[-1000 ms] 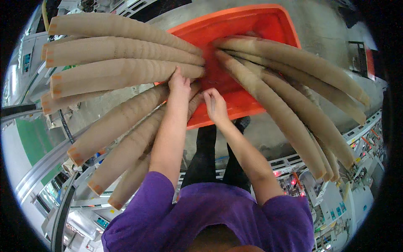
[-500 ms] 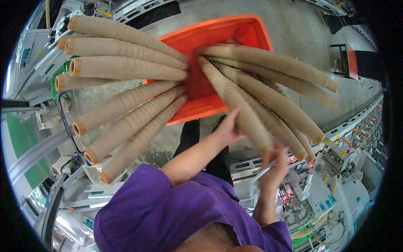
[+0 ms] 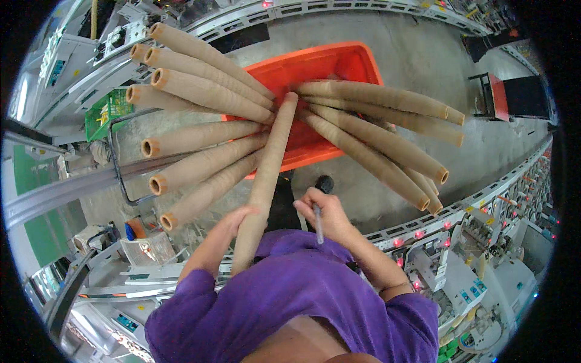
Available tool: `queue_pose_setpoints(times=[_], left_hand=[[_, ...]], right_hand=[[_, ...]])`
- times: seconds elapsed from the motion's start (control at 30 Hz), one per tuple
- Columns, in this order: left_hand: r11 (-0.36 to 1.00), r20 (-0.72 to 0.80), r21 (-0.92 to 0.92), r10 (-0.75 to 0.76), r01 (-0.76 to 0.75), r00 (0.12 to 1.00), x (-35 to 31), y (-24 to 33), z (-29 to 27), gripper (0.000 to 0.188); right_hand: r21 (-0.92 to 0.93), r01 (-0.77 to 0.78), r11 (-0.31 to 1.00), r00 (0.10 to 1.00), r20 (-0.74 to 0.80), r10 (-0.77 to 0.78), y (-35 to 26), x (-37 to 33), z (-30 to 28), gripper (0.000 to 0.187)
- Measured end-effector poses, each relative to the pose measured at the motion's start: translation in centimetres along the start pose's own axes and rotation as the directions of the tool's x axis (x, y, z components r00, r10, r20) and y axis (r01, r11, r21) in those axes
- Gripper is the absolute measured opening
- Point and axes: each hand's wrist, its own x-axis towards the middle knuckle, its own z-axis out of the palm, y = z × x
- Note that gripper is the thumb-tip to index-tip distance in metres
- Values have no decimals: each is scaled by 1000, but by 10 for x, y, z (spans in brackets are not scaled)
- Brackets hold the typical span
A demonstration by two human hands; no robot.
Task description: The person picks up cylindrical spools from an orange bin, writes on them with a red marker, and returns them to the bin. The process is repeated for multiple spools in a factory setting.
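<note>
- The left hand [image 3: 232,224] grips the near part of a long tan tube [image 3: 267,172], fingers partly hidden behind it.
- That tube's far end is over an orange tub [image 3: 346,63]; I can't tell whether they touch.
- The right hand [image 3: 330,210], closed around a slim pen-like stick [image 3: 319,225], sits just beside the tube, apart from it.
- More tubes [image 3: 366,158] fan out over both sides of the tub.
- A green crate [image 3: 97,132] stands off left.
</note>
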Motion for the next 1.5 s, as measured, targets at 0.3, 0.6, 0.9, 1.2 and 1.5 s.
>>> queue_pose_setpoints(times=[0.3, 0.6, 0.9, 1.2, 1.5], left_hand=[[226, 28, 939, 704, -261, 710, -196, -55, 45, 101], [-803, 803, 595, 596, -41, -12, -266, 62, 93, 78], [177, 137, -106, 977, -978, 162, -181, 102, 243, 94], [909, 751, -339, 416, -242, 512, -127, 73, 318, 83], [963, 818, -120, 234, -241, 525, -102, 12, 295, 92]], right_hand=[[-701, 663, 261, 640, 351, -683, -69, 7, -73, 36], [-873, 484, -67, 591, 382, -710, -120, -106, -181, 29], [-301, 61, 952, 933, -321, -162, -97, -198, -100, 53], [132, -307, 942, 922, -205, 329, -28, -197, -81, 28], [41, 369, 929, 656, -719, -229, -93, -102, -121, 16]])
